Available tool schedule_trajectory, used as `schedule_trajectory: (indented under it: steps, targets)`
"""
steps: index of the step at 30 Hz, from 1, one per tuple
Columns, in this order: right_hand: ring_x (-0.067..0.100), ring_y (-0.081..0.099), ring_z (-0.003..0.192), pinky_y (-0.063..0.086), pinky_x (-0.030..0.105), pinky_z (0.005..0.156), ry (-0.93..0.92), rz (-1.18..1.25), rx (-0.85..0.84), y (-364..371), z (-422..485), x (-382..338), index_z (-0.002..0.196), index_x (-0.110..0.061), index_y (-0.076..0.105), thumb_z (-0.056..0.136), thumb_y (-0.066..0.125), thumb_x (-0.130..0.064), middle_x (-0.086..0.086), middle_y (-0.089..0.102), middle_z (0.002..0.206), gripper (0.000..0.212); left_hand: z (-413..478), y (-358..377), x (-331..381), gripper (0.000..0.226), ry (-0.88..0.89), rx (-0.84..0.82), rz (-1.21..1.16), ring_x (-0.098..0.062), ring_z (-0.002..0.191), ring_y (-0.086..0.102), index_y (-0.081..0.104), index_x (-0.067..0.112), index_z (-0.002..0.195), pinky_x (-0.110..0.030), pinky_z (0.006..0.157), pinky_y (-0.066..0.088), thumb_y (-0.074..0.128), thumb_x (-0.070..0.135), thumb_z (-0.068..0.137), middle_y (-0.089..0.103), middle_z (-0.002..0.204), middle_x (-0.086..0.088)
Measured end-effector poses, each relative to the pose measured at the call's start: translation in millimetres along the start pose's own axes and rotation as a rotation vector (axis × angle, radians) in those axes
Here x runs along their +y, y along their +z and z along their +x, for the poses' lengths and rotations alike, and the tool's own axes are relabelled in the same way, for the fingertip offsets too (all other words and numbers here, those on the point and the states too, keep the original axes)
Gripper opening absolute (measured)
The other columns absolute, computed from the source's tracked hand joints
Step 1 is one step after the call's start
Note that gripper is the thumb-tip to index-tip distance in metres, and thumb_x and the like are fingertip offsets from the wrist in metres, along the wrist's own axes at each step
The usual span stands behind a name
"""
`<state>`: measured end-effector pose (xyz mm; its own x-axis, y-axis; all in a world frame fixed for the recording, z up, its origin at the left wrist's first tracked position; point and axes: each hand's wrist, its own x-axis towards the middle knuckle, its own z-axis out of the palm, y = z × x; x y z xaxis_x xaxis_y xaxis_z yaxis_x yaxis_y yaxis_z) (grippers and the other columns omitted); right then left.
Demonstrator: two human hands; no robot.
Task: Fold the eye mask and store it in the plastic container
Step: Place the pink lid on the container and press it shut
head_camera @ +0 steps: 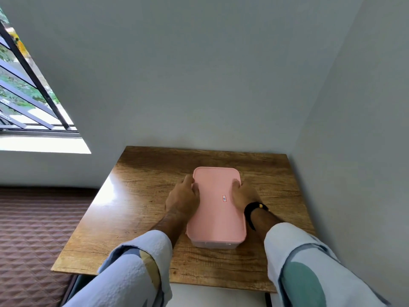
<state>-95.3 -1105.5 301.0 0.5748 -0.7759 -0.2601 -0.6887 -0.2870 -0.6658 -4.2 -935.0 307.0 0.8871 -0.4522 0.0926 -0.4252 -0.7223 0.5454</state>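
A rectangular plastic container (215,242) with a clear body stands in the middle of the wooden table (137,196), closed by a pink lid (215,209) with a small sticker at its centre. My left hand (183,197) lies on the lid's left edge, fingers curled over the rim. On the right edge rests my right hand (243,194), a black watch on its wrist, fingers likewise bent over the rim. Both hands grip the lid from the sides. The eye mask is not visible.
The table stands in a corner, with grey walls (199,85) behind it and to its right. A bed with a brown quilted cover (33,229) lies to the left. A barred window (26,91) is at the upper left.
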Motion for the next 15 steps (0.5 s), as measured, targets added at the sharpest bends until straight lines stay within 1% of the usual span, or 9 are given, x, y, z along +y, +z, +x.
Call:
schedule_trajectory:
  steps: [3, 4, 5, 7, 9, 11, 12, 14, 15]
  targets:
    - [0.038, 0.063, 0.109, 0.045, 0.038, 0.081, -0.051, 0.063, 0.143, 7.6, 18.0, -10.3, 0.123, -0.007, 0.057, 0.107, 0.03, -0.037, 0.018, 0.067, 0.122, 0.043, 28.1, 1.0, 2.9, 0.026, 0.024, 0.024, 0.019, -0.027, 0.087, 0.063, 0.06, 0.016, 0.106, -0.038, 0.073, 0.052, 0.043, 0.036, 0.105, 0.068, 0.107, -0.008]
    - [0.038, 0.063, 0.108, 0.045, 0.038, 0.079, -0.071, 0.065, 0.166, 9.8, 20.1, -9.5, 0.125, -0.009, 0.055, 0.107, 0.031, -0.034, 0.018, 0.068, 0.121, 0.039, 35.3, 2.2, 4.0, 0.028, 0.017, 0.023, 0.022, -0.026, 0.085, 0.062, 0.061, 0.015, 0.101, -0.037, 0.071, 0.05, 0.045, 0.038, 0.105, 0.07, 0.103, -0.008]
    - [0.038, 0.063, 0.107, 0.047, 0.038, 0.08, -0.086, 0.07, 0.175, 10.5, 20.5, -7.7, 0.127, -0.011, 0.054, 0.107, 0.032, -0.033, 0.017, 0.068, 0.12, 0.037, 41.5, 3.3, 5.6, 0.032, 0.003, 0.018, 0.025, -0.027, 0.085, 0.064, 0.064, 0.015, 0.098, -0.038, 0.072, 0.052, 0.046, 0.041, 0.104, 0.071, 0.101, -0.008]
    - [0.038, 0.064, 0.107, 0.052, 0.044, 0.087, -0.099, 0.076, 0.165, 11.6, 21.1, -5.4, 0.131, -0.014, 0.053, 0.107, 0.033, -0.031, 0.016, 0.069, 0.121, 0.036, 51.1, 6.4, 5.2, 0.036, -0.072, 0.001, 0.003, -0.031, 0.089, 0.068, 0.067, 0.016, 0.098, -0.04, 0.077, 0.056, 0.048, 0.046, 0.103, 0.074, 0.1, -0.008]
    - [0.038, 0.064, 0.107, 0.054, 0.046, 0.089, -0.116, 0.079, 0.155, 11.6, 22.7, -4.4, 0.133, -0.016, 0.052, 0.107, 0.032, -0.03, 0.015, 0.069, 0.119, 0.036, 58.7, 10.4, 4.1, 0.033, -0.192, -0.01, -0.106, -0.031, 0.092, 0.066, 0.064, 0.019, 0.104, -0.037, 0.077, 0.051, 0.05, 0.048, 0.1, 0.073, 0.103, -0.006]
    - [0.037, 0.064, 0.105, 0.055, 0.048, 0.09, -0.129, 0.087, 0.149, 12.2, 23.7, -5.4, 0.134, -0.017, 0.051, 0.106, 0.032, -0.031, 0.014, 0.069, 0.117, 0.036, 66.6, 16.4, 4.7, 0.034, -0.253, -0.067, -0.211, -0.032, 0.099, 0.065, 0.063, 0.02, 0.116, -0.037, 0.082, 0.05, 0.046, 0.043, 0.099, 0.072, 0.111, -0.007]
    - [0.037, 0.065, 0.104, 0.055, 0.049, 0.09, -0.13, 0.087, 0.149, 12.5, 24.2, -5.2, 0.133, -0.017, 0.051, 0.107, 0.033, -0.031, 0.014, 0.069, 0.117, 0.035, 70.6, 20.4, 6.3, 0.034, -0.257, -0.099, -0.247, -0.033, 0.101, 0.065, 0.065, 0.019, 0.117, -0.037, 0.085, 0.051, 0.043, 0.039, 0.099, 0.073, 0.115, -0.008]
    - [0.038, 0.065, 0.103, 0.055, 0.049, 0.089, -0.124, 0.079, 0.151, 13.9, 26.0, -3.8, 0.129, -0.014, 0.051, 0.107, 0.033, -0.031, 0.015, 0.07, 0.114, 0.034, 75.5, 28.2, 9.5, 0.032, -0.288, -0.106, -0.328, -0.03, 0.096, 0.062, 0.068, 0.019, 0.105, -0.035, 0.084, 0.049, 0.041, 0.036, 0.099, 0.073, 0.115, -0.011]
    - [0.038, 0.065, 0.102, 0.055, 0.049, 0.088, -0.12, 0.077, 0.153, 15.0, 26.6, -3.2, 0.127, -0.013, 0.052, 0.107, 0.033, -0.031, 0.015, 0.07, 0.113, 0.033, 76.5, 31.8, 9.0, 0.031, -0.312, -0.101, -0.377, -0.028, 0.094, 0.06, 0.066, 0.02, 0.099, -0.034, 0.082, 0.046, 0.042, 0.04, 0.1, 0.073, 0.114, -0.011]
